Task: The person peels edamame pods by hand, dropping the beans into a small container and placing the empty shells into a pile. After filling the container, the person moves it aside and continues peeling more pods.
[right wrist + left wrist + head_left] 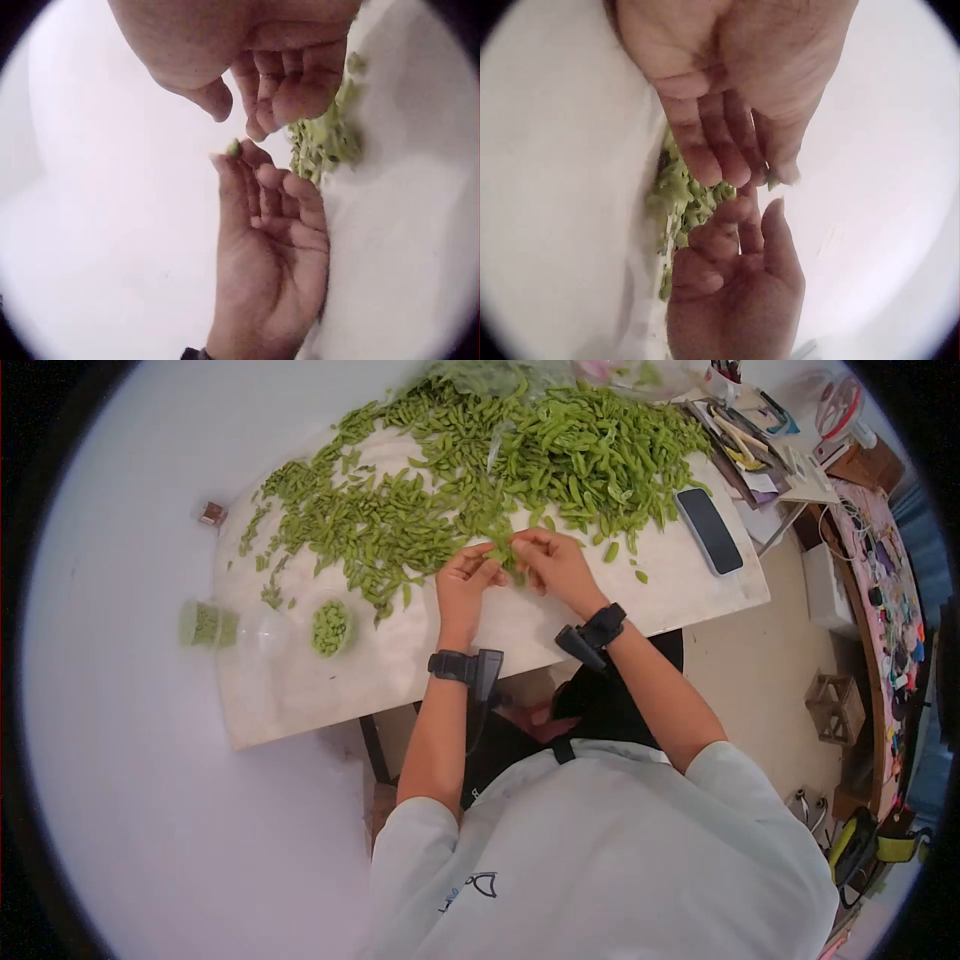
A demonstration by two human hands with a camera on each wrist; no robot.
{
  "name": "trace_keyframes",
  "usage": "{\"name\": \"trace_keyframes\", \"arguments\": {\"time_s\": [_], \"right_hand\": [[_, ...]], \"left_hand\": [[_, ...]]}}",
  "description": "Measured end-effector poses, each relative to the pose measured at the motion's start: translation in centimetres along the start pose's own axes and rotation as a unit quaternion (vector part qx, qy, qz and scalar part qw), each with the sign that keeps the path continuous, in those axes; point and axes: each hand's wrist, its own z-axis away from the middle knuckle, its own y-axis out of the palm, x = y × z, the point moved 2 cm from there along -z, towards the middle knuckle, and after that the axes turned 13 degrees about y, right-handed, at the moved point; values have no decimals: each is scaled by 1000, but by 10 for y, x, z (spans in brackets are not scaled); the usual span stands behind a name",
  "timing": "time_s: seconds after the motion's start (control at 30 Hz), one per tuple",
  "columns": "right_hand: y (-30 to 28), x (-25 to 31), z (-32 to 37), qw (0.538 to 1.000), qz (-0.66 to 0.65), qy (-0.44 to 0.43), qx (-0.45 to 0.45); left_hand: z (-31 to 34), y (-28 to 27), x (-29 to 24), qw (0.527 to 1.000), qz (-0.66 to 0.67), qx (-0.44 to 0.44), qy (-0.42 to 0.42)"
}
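Green soybean pods (590, 455) lie in a large heap across the back of the table. At the near edge of the heap my left hand (465, 585) pinches a small green soybean pod (235, 148) between thumb and forefinger; only a bit of it shows past the fingertips. Facing it, my right hand (560, 570) has its thumb apart from loosely bent fingers, with nothing between them. The two hands' fingertips nearly meet in both wrist views. Left of the hands stands a clear cup (330, 628) holding shelled green beans.
The white table (400, 670) has a phone (710, 532) at its right side. A second clear container (208, 624) with green contents is at the far left. Clear plastic bags (500, 375) lie behind the heap. Tools and papers (740, 445) sit at the back right.
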Motion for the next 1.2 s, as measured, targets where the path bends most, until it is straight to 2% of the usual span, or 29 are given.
{"name": "trace_keyframes", "arguments": {"time_s": [0.13, 0.33, 0.83, 1.2], "right_hand": [[14, -17, 2, 996, -60, 21, 55], [8, -23, 0, 992, -87, 22, 88], [4, -26, 2, 994, -83, 36, 54], [7, -27, 3, 995, -58, 20, 76]], "left_hand": [[2, -4, 8, 999, -24, 30, -1], [2, -2, 7, 998, -36, 46, 5], [4, 1, 7, 998, -39, 49, -4], [6, 3, 4, 998, -46, 44, -11]]}}
